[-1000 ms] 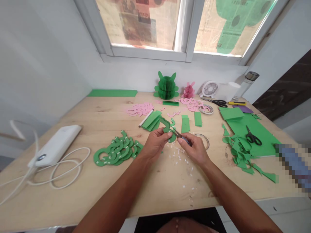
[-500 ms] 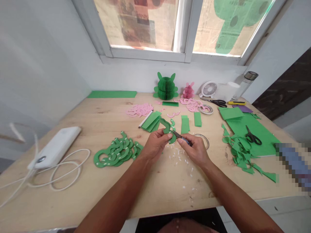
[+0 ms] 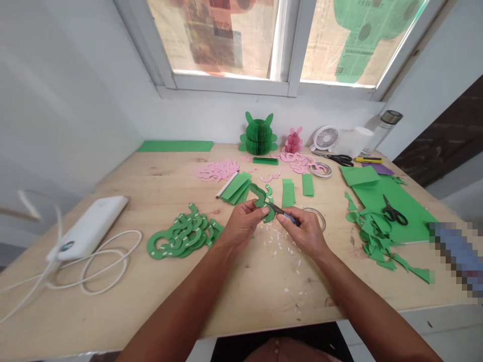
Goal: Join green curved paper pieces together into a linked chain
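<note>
My left hand (image 3: pixel 241 226) pinches a curved green paper cutout (image 3: pixel 259 197) above the middle of the wooden table (image 3: pixel 113 281). My right hand (image 3: pixel 304 233) grips a slim tool with a dark tip and blue handle (image 3: pixel 289 217), its tip against the cutout. Several small white scraps (image 3: pixel 277 241) lie on the wood beneath my hands. To the left of my left hand rests a heap of curved green cutouts (image 3: pixel 184 236) with white strips on them.
Pink cutouts (image 3: pixel 219 171) and green paper strips (image 3: pixel 236 187) lie beyond my hands. A green honeycomb paper figure (image 3: pixel 258 134) stands at the back. To the right, scissors (image 3: pixel 394 213) rest on a green sheet (image 3: pixel 400 208). A white power bank (image 3: pixel 88 229) and cable lie left.
My hands stay almost in place, still on the same cutout and tool. The tool's blue handle has shifted slightly to the right, and the head view has moved a little.
</note>
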### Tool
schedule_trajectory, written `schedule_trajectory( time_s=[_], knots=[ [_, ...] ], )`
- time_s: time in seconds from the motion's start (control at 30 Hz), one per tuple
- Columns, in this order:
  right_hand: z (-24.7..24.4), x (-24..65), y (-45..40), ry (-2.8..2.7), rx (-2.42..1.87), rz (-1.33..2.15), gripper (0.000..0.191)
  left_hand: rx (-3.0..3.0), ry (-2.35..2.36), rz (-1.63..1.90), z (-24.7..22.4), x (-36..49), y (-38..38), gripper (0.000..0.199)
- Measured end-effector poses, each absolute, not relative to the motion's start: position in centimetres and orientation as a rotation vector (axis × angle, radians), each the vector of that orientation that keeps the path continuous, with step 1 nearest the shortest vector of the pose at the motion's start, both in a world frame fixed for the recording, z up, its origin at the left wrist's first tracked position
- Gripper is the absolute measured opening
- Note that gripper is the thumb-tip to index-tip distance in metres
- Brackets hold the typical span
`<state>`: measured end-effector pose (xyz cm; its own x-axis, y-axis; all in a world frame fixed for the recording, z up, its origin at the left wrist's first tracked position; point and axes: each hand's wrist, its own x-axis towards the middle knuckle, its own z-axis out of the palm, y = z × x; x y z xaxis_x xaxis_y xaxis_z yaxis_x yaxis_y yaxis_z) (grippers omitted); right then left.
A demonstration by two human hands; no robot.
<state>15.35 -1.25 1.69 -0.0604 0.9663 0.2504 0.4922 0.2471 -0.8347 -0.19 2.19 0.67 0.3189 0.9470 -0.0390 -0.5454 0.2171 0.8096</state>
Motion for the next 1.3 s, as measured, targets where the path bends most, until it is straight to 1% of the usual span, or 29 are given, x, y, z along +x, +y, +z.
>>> schedule_trajectory(
  time_s=[0.5,1.07,1.17,1.3],
  knots=[
    [1.98,15.36,-1.32,-1.689,-1.355,0.747,0.028,0.79,0.609,1.141,0.63,-0.22,2.26,0.02],
    [2.0,15.45,-1.37,-1.67,-1.369,0.717,0.03,0.81,0.624,1.153,0.67,-0.15,2.16,0.02],
    [2.12,15.6,-1.28,-1.647,-1.407,0.687,0.032,0.799,0.621,1.148,0.81,-0.11,2.14,0.022],
    [2.09,15.67,-1.18,-1.657,-1.409,0.745,0.033,0.779,0.631,1.163,0.94,-0.12,2.17,0.023]
  ],
)
